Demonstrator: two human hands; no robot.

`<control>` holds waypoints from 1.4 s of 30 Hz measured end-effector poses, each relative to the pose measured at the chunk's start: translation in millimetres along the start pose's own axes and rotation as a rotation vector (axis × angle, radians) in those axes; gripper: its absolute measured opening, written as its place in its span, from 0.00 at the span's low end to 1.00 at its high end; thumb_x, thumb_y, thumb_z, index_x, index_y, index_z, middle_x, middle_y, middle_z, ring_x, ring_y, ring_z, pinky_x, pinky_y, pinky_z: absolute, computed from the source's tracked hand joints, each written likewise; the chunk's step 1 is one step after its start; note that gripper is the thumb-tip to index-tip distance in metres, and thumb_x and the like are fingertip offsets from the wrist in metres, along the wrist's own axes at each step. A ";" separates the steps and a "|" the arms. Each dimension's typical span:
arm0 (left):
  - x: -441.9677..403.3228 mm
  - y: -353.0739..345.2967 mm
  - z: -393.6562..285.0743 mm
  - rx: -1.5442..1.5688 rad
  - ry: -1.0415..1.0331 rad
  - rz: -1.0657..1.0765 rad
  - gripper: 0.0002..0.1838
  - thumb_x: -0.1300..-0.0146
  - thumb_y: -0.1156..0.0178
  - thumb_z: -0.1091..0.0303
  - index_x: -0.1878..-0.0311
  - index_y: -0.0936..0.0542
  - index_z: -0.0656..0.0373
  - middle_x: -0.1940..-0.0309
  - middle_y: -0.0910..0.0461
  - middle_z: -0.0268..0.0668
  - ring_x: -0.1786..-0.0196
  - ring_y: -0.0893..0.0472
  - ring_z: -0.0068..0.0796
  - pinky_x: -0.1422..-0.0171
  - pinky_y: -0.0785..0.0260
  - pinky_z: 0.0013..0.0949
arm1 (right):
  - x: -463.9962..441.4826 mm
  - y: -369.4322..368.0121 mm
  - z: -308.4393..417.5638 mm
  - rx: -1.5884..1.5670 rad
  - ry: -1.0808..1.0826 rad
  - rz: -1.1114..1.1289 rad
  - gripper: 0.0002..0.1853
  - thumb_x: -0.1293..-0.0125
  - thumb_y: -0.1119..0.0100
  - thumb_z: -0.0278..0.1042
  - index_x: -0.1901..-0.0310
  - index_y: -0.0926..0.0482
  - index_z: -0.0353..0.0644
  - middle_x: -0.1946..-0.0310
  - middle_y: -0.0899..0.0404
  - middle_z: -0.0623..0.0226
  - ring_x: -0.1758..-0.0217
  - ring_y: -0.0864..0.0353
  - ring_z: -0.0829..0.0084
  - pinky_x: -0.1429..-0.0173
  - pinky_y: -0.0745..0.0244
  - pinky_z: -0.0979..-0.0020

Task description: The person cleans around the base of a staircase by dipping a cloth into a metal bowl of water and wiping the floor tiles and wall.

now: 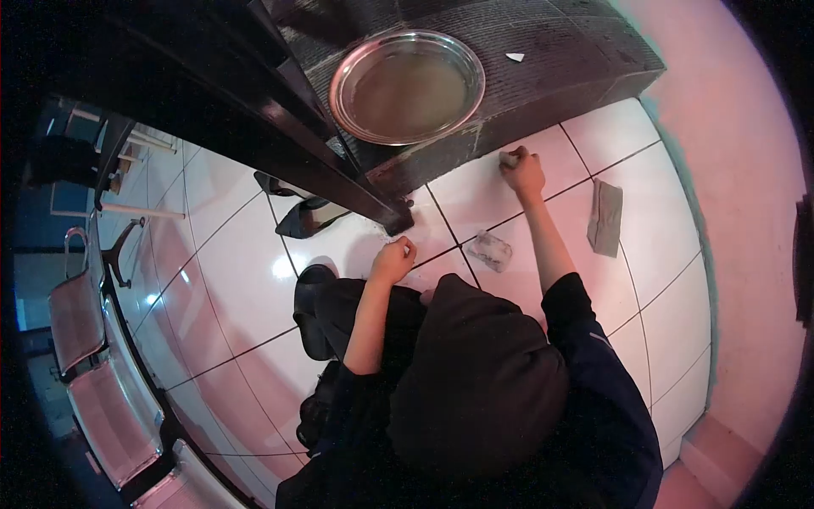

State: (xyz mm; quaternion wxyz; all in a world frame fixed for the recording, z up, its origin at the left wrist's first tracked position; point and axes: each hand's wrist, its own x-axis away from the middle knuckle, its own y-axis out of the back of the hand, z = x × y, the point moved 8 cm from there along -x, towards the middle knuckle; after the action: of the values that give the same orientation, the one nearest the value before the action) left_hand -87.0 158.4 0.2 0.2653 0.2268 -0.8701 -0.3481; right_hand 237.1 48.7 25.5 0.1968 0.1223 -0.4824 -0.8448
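Note:
My right hand (523,176) is closed on a small grey wad (512,157), pressed near the white tiles just below the dark step; its exact kind is unclear. Loosely curled, my left hand (393,260) hovers near the foot of a dark post (397,217), with nothing visible in its fingers. A crumpled translucent grey piece (490,251) lies on the floor between my hands. Right of my right forearm rests a flat grey-brown folded strip (604,217). On the step stands a round metal basin (337,103) containing murky brownish liquid.
The dark ridged step (568,81) carries a small white scrap (515,57). Black shoes (307,217) lie left of the post. A row of metal seats (114,416) runs along the left, and a pale wall (746,212) rises at the right.

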 end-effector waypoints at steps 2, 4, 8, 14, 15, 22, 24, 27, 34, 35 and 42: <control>-5.9 -6.0 1.0 0.000 -0.005 -0.003 0.10 0.44 0.46 0.61 0.68 0.26 0.59 0.77 0.22 0.48 0.69 0.22 0.50 0.64 0.31 0.47 | 19.2 -11.1 20.9 -0.017 0.105 -0.006 0.20 0.57 0.35 0.42 0.59 0.25 0.54 0.61 0.28 0.59 0.64 0.22 0.57 0.63 0.24 0.59; -12.6 -12.8 -2.7 -0.045 -0.143 -0.058 0.12 0.42 0.47 0.61 0.67 0.26 0.62 0.79 0.23 0.49 0.71 0.22 0.49 0.66 0.32 0.44 | 44.2 -36.0 49.2 -0.022 0.221 0.075 0.20 0.57 0.34 0.43 0.59 0.27 0.56 0.62 0.28 0.61 0.64 0.22 0.57 0.64 0.25 0.59; -15.5 -20.5 -1.1 -0.043 -0.097 0.052 0.11 0.43 0.47 0.61 0.67 0.25 0.59 0.77 0.22 0.46 0.69 0.22 0.49 0.64 0.31 0.46 | 88.9 -50.9 95.9 -0.033 0.358 0.174 0.20 0.59 0.33 0.42 0.60 0.25 0.58 0.63 0.26 0.61 0.64 0.21 0.57 0.63 0.24 0.59; -11.4 -9.8 -1.5 0.004 -0.046 0.040 0.11 0.43 0.47 0.61 0.67 0.26 0.60 0.78 0.22 0.46 0.70 0.22 0.49 0.65 0.31 0.46 | 19.0 -22.7 17.0 -0.021 0.149 0.086 0.20 0.56 0.36 0.47 0.58 0.24 0.58 0.59 0.26 0.63 0.62 0.21 0.60 0.63 0.25 0.60; -11.9 -9.2 0.0 -0.011 -0.060 0.014 0.11 0.43 0.47 0.61 0.68 0.26 0.60 0.78 0.22 0.46 0.70 0.22 0.49 0.65 0.31 0.46 | 8.4 -5.4 8.2 -0.007 0.102 0.062 0.20 0.55 0.37 0.46 0.58 0.24 0.58 0.61 0.25 0.63 0.61 0.21 0.60 0.62 0.24 0.60; -19.2 -11.0 -1.4 -0.024 -0.068 0.006 0.11 0.42 0.47 0.61 0.68 0.26 0.60 0.77 0.22 0.47 0.68 0.22 0.49 0.64 0.31 0.46 | 42.5 -44.0 58.8 0.090 0.249 0.119 0.19 0.59 0.34 0.43 0.60 0.24 0.58 0.61 0.25 0.63 0.63 0.21 0.60 0.63 0.24 0.59; -18.5 -12.9 -2.5 -0.030 -0.061 0.039 0.11 0.42 0.47 0.61 0.68 0.26 0.60 0.77 0.22 0.48 0.68 0.22 0.49 0.63 0.31 0.46 | 79.2 -69.7 93.6 0.039 0.344 0.250 0.20 0.59 0.33 0.43 0.60 0.24 0.60 0.59 0.26 0.62 0.62 0.21 0.60 0.62 0.24 0.59; -13.9 -14.1 -2.6 -0.028 -0.055 0.053 0.11 0.42 0.47 0.60 0.68 0.26 0.60 0.76 0.22 0.48 0.68 0.22 0.49 0.63 0.31 0.46 | 90.8 -64.2 106.3 0.000 0.360 0.355 0.18 0.57 0.34 0.44 0.60 0.24 0.61 0.59 0.27 0.62 0.60 0.21 0.60 0.60 0.25 0.58; -10.0 -6.6 6.1 0.025 -0.060 -0.028 0.11 0.42 0.46 0.61 0.67 0.26 0.61 0.80 0.23 0.48 0.72 0.22 0.48 0.68 0.32 0.43 | -5.7 2.3 11.0 -0.036 0.117 -0.014 0.16 0.54 0.36 0.46 0.62 0.23 0.54 0.67 0.22 0.62 0.62 0.22 0.61 0.62 0.25 0.59; -10.5 -5.7 8.6 0.026 -0.056 -0.035 0.11 0.42 0.46 0.61 0.67 0.26 0.61 0.80 0.23 0.48 0.72 0.22 0.48 0.68 0.32 0.43 | -7.6 -1.1 9.5 -0.019 0.102 -0.005 0.17 0.54 0.36 0.46 0.61 0.23 0.54 0.65 0.23 0.61 0.62 0.22 0.61 0.63 0.25 0.59; -20.0 -16.8 3.4 0.024 -0.030 0.072 0.11 0.44 0.46 0.61 0.67 0.26 0.60 0.76 0.22 0.49 0.68 0.22 0.49 0.63 0.31 0.45 | 78.0 -60.5 83.0 0.050 0.339 0.219 0.23 0.58 0.34 0.43 0.56 0.27 0.57 0.58 0.28 0.61 0.63 0.21 0.59 0.64 0.24 0.59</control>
State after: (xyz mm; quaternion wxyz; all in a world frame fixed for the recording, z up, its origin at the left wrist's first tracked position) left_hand -70.4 160.6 -20.1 0.2620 0.1932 -0.8857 -0.3310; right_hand 121.5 104.9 13.9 0.3628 0.2145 -0.4737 -0.7733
